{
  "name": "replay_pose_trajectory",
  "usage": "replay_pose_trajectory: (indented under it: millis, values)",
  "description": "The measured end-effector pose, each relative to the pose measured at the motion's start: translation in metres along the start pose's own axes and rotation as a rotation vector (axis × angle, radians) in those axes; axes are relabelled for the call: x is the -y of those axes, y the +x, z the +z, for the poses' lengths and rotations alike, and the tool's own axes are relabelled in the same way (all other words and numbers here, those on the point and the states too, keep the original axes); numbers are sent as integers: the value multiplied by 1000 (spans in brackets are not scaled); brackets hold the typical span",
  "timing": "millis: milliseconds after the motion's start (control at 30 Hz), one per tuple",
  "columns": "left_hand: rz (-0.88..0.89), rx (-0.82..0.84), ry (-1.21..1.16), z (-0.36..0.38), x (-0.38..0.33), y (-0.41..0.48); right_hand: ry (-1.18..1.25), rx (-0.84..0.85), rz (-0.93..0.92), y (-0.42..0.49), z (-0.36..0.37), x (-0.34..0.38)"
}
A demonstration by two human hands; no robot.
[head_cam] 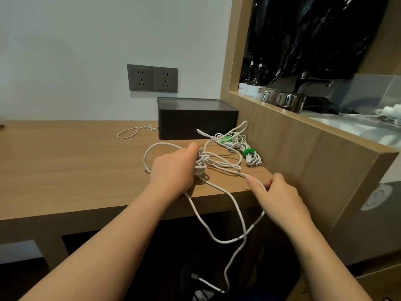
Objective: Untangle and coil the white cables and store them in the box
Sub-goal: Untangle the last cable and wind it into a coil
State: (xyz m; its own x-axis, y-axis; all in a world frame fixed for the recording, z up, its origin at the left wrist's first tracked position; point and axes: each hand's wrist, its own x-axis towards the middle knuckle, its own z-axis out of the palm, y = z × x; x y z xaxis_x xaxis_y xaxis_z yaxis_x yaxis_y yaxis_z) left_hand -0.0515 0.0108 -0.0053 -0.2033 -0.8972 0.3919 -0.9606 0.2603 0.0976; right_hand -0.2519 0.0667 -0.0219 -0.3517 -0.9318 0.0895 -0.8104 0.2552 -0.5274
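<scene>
At the far left of the wooden desk (pixel 65 159) a thin white cable (pixel 134 131) lies by itself in a single loose loop, apart from the rest. Behind it, 2 grey wall sockets (pixel 152 78) sit side by side on the pale wall. Just right of the loop, the dark box (pixel 195 119) stands at the far edge of the desk, against the wooden partition (pixel 303 153).

Nearer, at mid-desk, the left hand (pixel 173 170) grasps the tangle of white cables (pixel 201 164). Its thumb lies along the top of the knot and its fingers curl round the far side, mostly hidden. A wide loop (pixel 152 151) of the tangle arcs out to the left of the hand.

Further right and toward the box, a bundle of coiled white cables (pixel 236 142) rests on the desk beside the partition, held by 2 green ties (pixel 249 152).

At the desk's near right corner, the right hand (pixel 280 196) pinches 1 strand (pixel 230 168) between thumb and fingers; the strand runs taut back to the tangle. From both hands, slack cable (pixel 219 238) drops over the near edge of the desk, and its plug end (pixel 217 288) hangs low.

On the shelf beyond the partition stand 2 brown bottles (pixel 249 83) and 2 metal cups (pixel 290 102), under a black plastic bag (pixel 314 33).
</scene>
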Motion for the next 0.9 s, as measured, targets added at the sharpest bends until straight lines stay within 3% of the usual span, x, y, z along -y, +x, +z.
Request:
replay_pose_trajectory:
  millis: [233,333,433,533,700,900]
  values:
    - [-23,-34,-4,2,-2,-3,-165,495,-62,-14,-4,5]
    - [-31,-40,8,2,-2,-4,-171,561,-95,-16,6,8]
    - [-42,-41,-20,1,1,-7,-11,464,-139,-18,7,14]
    - [-102,-64,-87,-4,13,-12,338,292,-173,-15,-1,22]
    - [-242,-244,-292,-11,28,-17,910,-23,-319,-7,-29,62]
    - [-337,-476,-527,-19,41,-6,1273,-250,-638,12,-63,133]
